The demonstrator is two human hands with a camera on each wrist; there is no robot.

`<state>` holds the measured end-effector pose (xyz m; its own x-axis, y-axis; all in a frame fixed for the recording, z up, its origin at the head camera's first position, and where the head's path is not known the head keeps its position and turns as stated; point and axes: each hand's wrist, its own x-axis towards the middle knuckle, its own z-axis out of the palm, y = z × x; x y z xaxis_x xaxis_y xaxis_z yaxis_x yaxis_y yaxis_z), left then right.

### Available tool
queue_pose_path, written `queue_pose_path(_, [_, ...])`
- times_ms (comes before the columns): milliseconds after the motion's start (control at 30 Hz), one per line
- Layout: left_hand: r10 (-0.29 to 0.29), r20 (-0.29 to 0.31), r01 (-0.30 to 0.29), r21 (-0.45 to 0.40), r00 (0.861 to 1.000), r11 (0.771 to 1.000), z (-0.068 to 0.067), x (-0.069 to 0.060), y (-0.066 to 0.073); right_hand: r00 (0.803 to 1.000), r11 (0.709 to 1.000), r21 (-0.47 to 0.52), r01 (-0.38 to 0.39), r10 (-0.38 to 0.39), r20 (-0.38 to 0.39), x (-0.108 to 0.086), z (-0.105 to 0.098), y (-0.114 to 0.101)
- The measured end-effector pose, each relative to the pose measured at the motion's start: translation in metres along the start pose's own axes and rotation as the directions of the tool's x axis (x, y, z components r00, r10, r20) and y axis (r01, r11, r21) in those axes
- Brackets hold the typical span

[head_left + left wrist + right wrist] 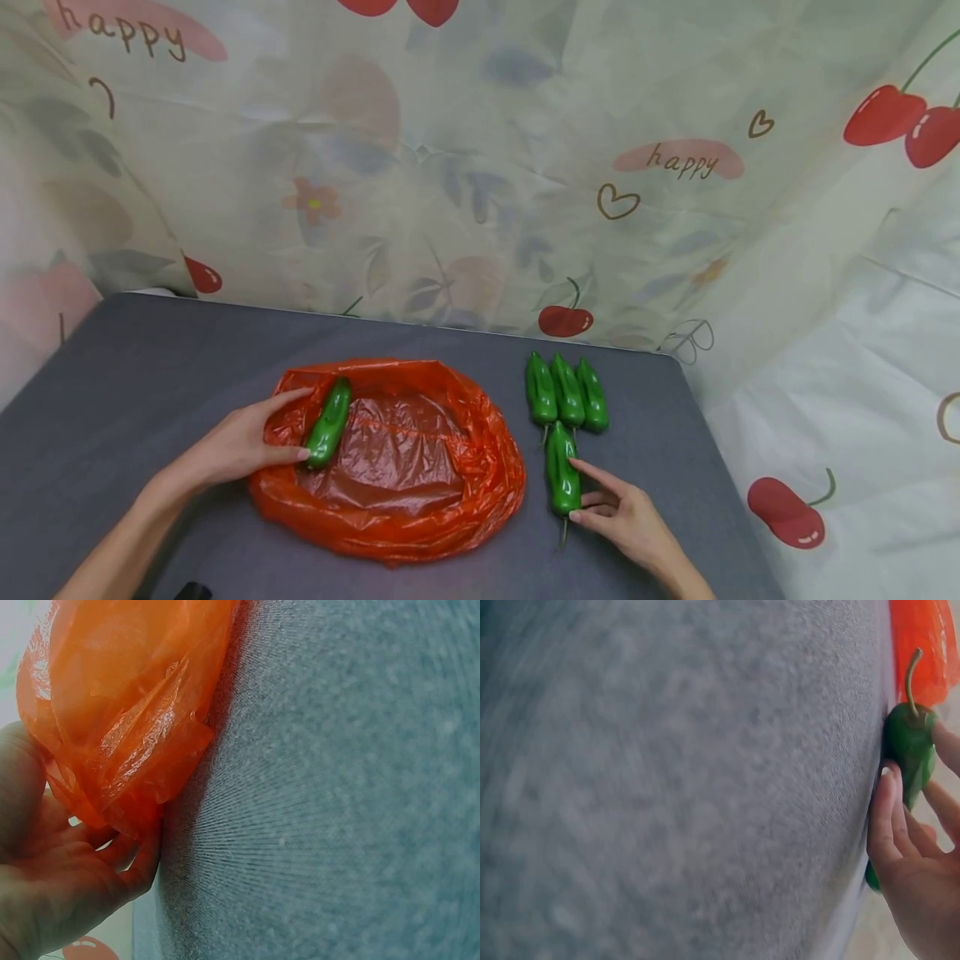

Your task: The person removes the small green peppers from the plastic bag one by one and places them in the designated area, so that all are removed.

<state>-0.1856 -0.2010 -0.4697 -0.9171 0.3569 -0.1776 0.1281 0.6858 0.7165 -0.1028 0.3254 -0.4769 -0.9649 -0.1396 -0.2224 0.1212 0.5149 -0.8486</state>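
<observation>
An orange-red plastic bag (480, 508) lies spread on the table with its mouth wide. Inside its left edge a green chili pepper (327, 423) leans at a slant. My left hand (243, 442) holds the bag's left side, thumb tip by the pepper's lower end; in the left wrist view its fingers (142, 862) curl under the bag (127, 712). To the right of the bag, my right hand (626, 517) pinches another green chili pepper (562, 471) lying stem toward me. The right wrist view shows that pepper (911, 739) between thumb and fingers.
Three more green peppers (567, 392) lie side by side just beyond the right hand's pepper. The dark grey table (172, 358) ends at a printed cloth (465, 167) behind it and on the right. A small black object (193, 591) shows at the lower edge.
</observation>
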Motion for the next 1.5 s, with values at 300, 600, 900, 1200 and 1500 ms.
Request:
queue_pose_path(300, [0.002,-0.005,-0.002,0.006,1.000,1.000,0.000,0.000,0.000,0.995,0.998,0.000,0.056,-0.056,-0.085,-0.003,-0.008,-0.001])
queue_pose_path(600, [0.004,-0.004,-0.004,-0.007,1.000,1.000,0.003,-0.001,-0.001,0.976,0.984,0.011,0.175,-0.172,-0.135,0.000,-0.009,-0.008])
queue_pose_path(900, [0.005,0.014,-0.004,-0.050,1.000,0.999,0.000,-0.004,0.004,0.954,0.951,0.126,0.283,-0.265,-0.139,0.010,0.006,-0.032])
queue_pose_path(1200, [-0.011,0.018,0.012,-0.055,1.000,0.998,0.000,-0.004,0.005,0.932,0.910,0.203,0.361,-0.356,-0.064,0.031,0.031,-0.054])
queue_pose_path(1500, [-0.014,0.022,0.016,-0.065,1.000,0.998,0.001,-0.004,0.005,0.919,0.897,0.212,0.388,-0.393,-0.020,0.044,0.049,-0.072])
